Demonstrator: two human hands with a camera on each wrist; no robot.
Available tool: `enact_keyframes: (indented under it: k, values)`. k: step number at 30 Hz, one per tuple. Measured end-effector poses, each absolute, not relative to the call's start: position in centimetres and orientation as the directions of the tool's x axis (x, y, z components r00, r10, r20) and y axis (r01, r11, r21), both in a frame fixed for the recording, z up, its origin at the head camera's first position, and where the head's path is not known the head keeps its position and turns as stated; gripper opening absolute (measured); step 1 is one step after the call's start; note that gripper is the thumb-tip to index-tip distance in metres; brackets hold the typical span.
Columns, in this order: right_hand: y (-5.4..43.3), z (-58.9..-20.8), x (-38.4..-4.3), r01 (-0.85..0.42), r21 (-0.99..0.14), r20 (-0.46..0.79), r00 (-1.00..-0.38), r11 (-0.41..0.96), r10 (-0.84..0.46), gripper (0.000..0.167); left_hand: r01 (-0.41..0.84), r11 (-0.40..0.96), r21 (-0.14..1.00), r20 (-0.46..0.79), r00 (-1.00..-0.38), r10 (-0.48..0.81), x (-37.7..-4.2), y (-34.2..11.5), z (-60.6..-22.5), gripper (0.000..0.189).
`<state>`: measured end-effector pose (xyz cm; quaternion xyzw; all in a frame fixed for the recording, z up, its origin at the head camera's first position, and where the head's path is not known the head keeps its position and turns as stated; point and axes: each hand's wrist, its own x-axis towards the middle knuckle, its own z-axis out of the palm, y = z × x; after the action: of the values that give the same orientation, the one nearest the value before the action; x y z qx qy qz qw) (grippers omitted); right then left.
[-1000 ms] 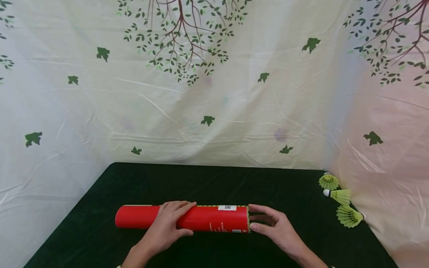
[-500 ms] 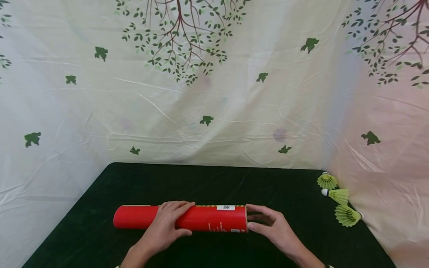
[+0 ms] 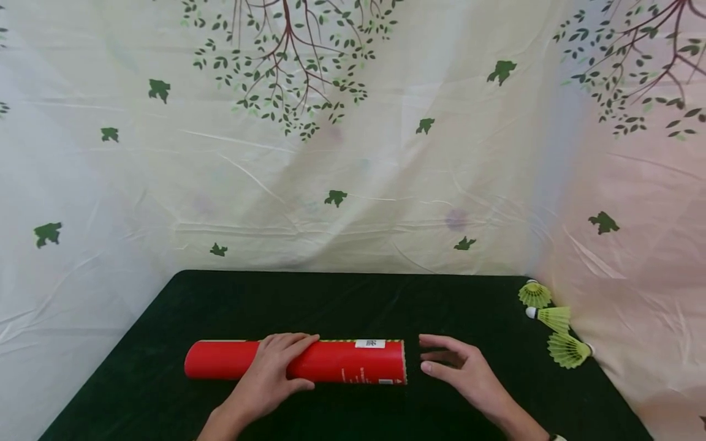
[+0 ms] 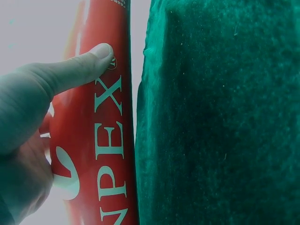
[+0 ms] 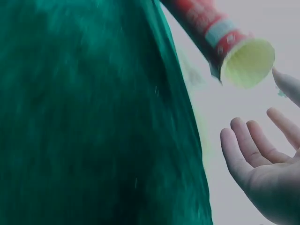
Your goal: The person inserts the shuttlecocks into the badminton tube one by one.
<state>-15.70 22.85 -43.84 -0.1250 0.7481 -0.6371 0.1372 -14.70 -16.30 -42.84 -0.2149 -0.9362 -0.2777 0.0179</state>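
Note:
A red cylindrical shuttlecock tube (image 3: 353, 362) lies crosswise over the dark green table, with a white label near its right end. My left hand (image 3: 269, 372) grips it around the middle; in the left wrist view, the thumb of that left hand (image 4: 33, 101) presses on the printed side. To the right of the tube, my right hand (image 3: 466, 370) is held apart from it, holding nothing. In the right wrist view, the tube's round end (image 5: 247, 63) faces the right hand (image 5: 267, 164) and shows pale yellow inside; what makes that colour I cannot tell.
Three yellow shuttlecocks with white heads lie along the table's right edge: a far one (image 3: 535, 294), a middle one (image 3: 554, 318) and a near one (image 3: 568, 351). A pale cloth (image 3: 353, 159) printed with branches and leaves hangs behind the green table (image 3: 469, 306).
My right hand has drawn away to the right from the tube's end, where its fingertips were before. The left hand still holds the tube; the view has shifted slightly.

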Motion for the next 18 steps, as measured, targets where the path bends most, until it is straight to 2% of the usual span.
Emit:
enact_keyframes:
  k: [4,11,14,18]
  values:
    - [25.0,-44.4,-15.9,0.004,-0.982,-0.061,-0.952,0.187,-0.299,0.053,0.407,0.758,0.510,0.147,-0.909,0.389,-14.7,-16.4,-43.0,0.077]
    - [30.4,-44.8,-16.6,0.048,-0.945,-0.084,-0.992,0.323,-0.098,0.061,0.410,0.753,0.514,0.144,-0.907,0.396,-14.9,-16.5,-42.9,0.077]
    - [33.8,-44.5,-17.3,-0.007,-0.921,-0.005,-1.000,0.389,-0.030,0.061,0.414,0.751,0.514,0.144,-0.905,0.401,-15.0,-16.5,-42.9,0.077]
    - [38.7,-44.2,-18.2,-0.115,-0.944,0.135,-0.990,0.310,0.042,0.042,0.415,0.750,0.516,0.141,-0.904,0.403,-15.1,-16.5,-43.0,0.077]
